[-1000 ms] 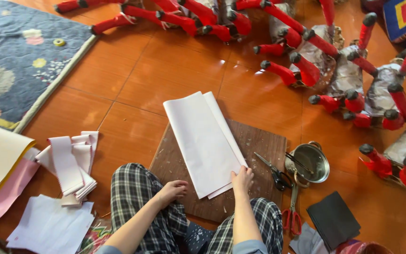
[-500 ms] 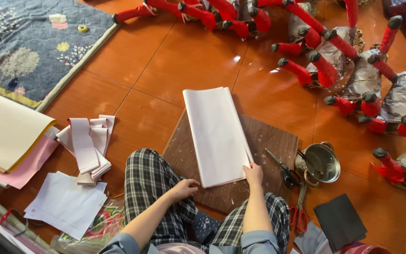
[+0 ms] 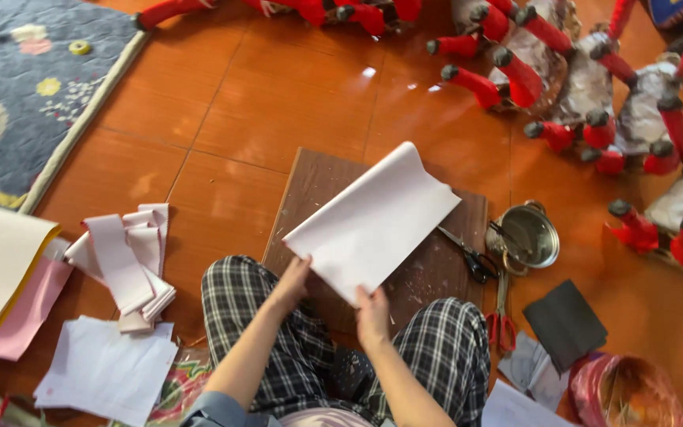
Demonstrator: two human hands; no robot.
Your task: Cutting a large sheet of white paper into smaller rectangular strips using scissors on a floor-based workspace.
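White paper sheet (image 3: 373,221) over brown board (image 3: 428,261), lifted off it, tilted, far edge curling up. Left hand (image 3: 292,278) pinches near-left corner, right hand (image 3: 371,308) fingers clamped on near edge. Scissors (image 3: 468,255) just right

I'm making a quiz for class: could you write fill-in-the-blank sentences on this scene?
1. Both hands hold a sheet of white ____.
2. The left hand and right hand lift it above a brown ____.
3. Black scissors lie beside a metal ____.

Missing words: paper; board; pot.
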